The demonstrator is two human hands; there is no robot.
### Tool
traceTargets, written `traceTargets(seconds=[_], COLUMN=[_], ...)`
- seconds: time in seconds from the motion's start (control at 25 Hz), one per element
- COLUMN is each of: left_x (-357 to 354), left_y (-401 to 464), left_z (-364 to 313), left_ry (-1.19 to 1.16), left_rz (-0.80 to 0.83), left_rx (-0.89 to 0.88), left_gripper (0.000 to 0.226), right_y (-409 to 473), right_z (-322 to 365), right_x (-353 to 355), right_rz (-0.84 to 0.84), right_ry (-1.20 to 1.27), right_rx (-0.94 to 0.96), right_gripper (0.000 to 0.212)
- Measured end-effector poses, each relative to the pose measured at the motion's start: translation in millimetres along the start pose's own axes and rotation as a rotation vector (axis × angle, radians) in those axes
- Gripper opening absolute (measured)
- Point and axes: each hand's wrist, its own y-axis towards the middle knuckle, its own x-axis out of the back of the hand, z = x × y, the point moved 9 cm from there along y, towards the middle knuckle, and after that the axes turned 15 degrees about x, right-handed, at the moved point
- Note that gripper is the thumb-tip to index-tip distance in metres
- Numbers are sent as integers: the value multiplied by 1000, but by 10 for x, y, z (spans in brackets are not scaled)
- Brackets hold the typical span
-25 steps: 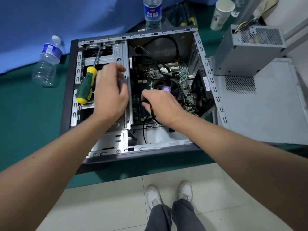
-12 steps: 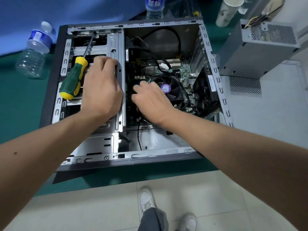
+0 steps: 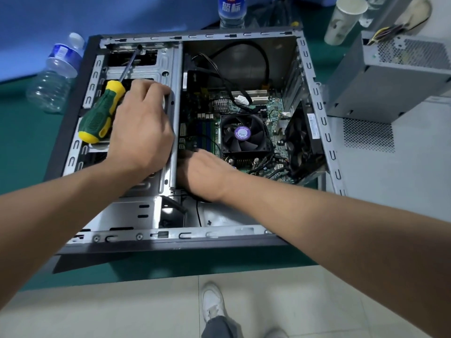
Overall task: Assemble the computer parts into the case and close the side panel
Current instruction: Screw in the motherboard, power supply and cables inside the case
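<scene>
The computer case (image 3: 314, 93) lies on its side on the green surface (image 3: 22, 147) with its open face up, which gives both hands free reach into the interior. The left hand (image 3: 139, 125) rests on top of the drive cage (image 3: 166, 59), fingers curled over the cage's inner edge, apparently to steady the frame while the other hand works. The right hand (image 3: 202, 172) reaches down beside the cage wall toward the lower edge of the motherboard (image 3: 275, 103); its fingertips are hidden below the cage edge, so I cannot tell whether it pinches a cable or connector or holds nothing.

A green and yellow screwdriver (image 3: 102, 115) lies across the drive cage, touching the left hand but not gripped, parked within easy reach for screws. The CPU fan (image 3: 244, 135) is already seated on the board, and black cables (image 3: 263, 59) loop through the upper bay where a power supply would sit.

The power supply (image 3: 400, 76) stands outside the case on the side panel (image 3: 390, 179), which lies flat to the right, so the task looks well short of done: that unit is not yet mounted and the panel is not closed. 2 water bottles (image 3: 56, 74) and a paper cup (image 3: 344, 20) stand around the case.
</scene>
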Motion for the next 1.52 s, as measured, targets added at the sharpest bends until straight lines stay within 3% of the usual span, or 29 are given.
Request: traceTargets(seconds=[0.2,0.48,0.68,1.52], left_x=[0,-12,-8,11], left_y=[2,6,8,-26], left_z=[6,11,10,-48], left_ry=[6,13,16,1], left_rz=[0,4,1,-19], left_rx=[10,13,19,-51], left_gripper=[36,36,36,42], right_y=[-90,-32,58,-10], right_z=[-223,-758,-955,-970], right_x=[170,282,207,230], right_rz=[-35,-67,-192,-262], right_ry=[-14,97,114,111], right_rx=[-110,-250,-344,-413], right_gripper=[21,29,36,37])
